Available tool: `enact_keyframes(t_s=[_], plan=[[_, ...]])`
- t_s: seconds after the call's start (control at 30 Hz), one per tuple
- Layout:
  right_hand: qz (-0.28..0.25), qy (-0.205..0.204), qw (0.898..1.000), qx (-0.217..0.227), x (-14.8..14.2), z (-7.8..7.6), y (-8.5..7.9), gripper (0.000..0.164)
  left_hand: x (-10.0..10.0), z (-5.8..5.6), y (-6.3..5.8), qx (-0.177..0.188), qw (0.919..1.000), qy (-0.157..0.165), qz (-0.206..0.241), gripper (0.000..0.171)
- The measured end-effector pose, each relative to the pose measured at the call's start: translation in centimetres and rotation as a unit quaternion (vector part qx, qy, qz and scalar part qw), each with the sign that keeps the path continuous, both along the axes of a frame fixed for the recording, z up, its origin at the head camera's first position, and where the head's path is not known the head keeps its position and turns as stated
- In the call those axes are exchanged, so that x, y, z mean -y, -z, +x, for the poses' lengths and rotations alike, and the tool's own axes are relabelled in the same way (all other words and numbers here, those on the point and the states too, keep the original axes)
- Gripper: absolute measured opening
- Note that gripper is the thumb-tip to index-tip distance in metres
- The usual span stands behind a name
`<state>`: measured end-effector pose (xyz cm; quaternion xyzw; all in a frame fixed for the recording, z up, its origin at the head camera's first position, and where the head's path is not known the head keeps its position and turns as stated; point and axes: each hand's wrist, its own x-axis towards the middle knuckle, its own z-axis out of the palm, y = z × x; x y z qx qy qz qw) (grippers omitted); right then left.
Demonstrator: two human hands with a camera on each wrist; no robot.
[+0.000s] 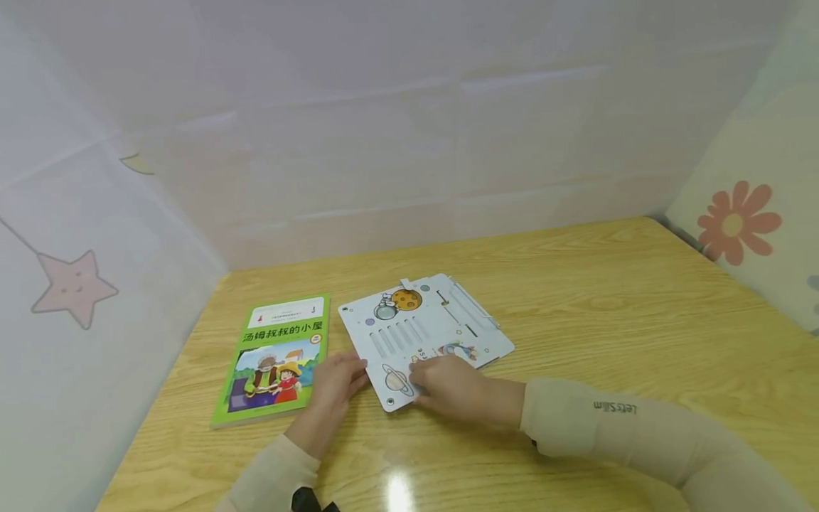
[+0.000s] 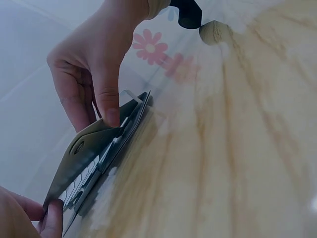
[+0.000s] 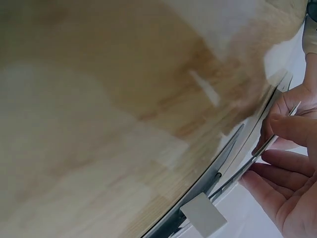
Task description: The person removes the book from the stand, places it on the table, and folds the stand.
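A white folding book stand (image 1: 377, 320) with space drawings lies slanted on the wooden table. In the left wrist view its top panel (image 2: 81, 148) is tilted up from the plate beneath, leaving a gap. My left hand (image 1: 337, 380) is at the stand's near left edge; the left wrist view shows this hand (image 2: 32, 215) pinching the panel. My right hand (image 1: 451, 384) pinches the panel's near edge between thumb and fingers, as the right wrist view also shows with this hand (image 3: 292, 173). Beside the left hand lies a green book (image 1: 275, 359) with a picture cover.
The wooden table (image 1: 608, 313) extends right of the stand. A pale cloth wall (image 1: 384, 163) rises behind it, with a pink star print (image 1: 75, 288) on the left side and a red flower print (image 1: 736, 224) on the right.
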<state>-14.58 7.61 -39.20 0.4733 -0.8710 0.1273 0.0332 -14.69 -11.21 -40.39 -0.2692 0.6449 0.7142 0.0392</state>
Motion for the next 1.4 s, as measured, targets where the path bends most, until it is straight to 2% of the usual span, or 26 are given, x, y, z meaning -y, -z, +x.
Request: enact_keyframes(t_s=[0.33,0.53,0.73,0.87,0.97,1.07,1.13,1.27,1.4], plan=[[0.018,-0.027,0.998,-0.06,0.0,-0.1,0.6,0.018,0.0,0.0,0.5,0.003,0.9998,-0.005,0.017,0.033],[0.032,-0.037,0.997,-0.059,0.1,0.0,0.6,0.014,0.0,0.0,0.5,0.005,0.9997,-0.009,0.02,0.033],[0.044,-0.043,0.995,-0.08,0.2,0.1,0.5,0.011,0.0,0.1,0.6,0.0,0.9997,-0.01,0.02,0.032],[0.02,-0.041,0.998,-0.053,0.0,0.1,0.5,0.012,-0.1,0.2,0.6,0.004,0.9997,-0.013,0.019,0.032],[0.005,-0.028,1.0,0.004,-0.2,-0.1,0.4,0.017,-0.1,0.2,0.6,0.009,0.9997,-0.013,0.019,0.033],[0.001,-0.008,0.999,0.053,-0.4,-0.2,-0.2,0.012,0.0,0.3,0.6,0.015,0.9997,-0.01,0.018,0.033],[-0.003,0.008,0.998,0.063,-0.7,-0.4,-0.8,0.009,0.0,0.3,0.6,0.016,0.9997,-0.009,0.018,0.034],[-0.016,0.057,0.996,0.064,-1.7,-1.2,-2.2,0.023,0.0,0.2,0.5,0.015,0.9997,-0.005,0.017,0.034],[-0.044,0.114,0.99,0.065,-3.0,-2.3,-3.1,0.025,0.0,0.2,0.5,0.013,0.9997,-0.003,0.019,0.035]])
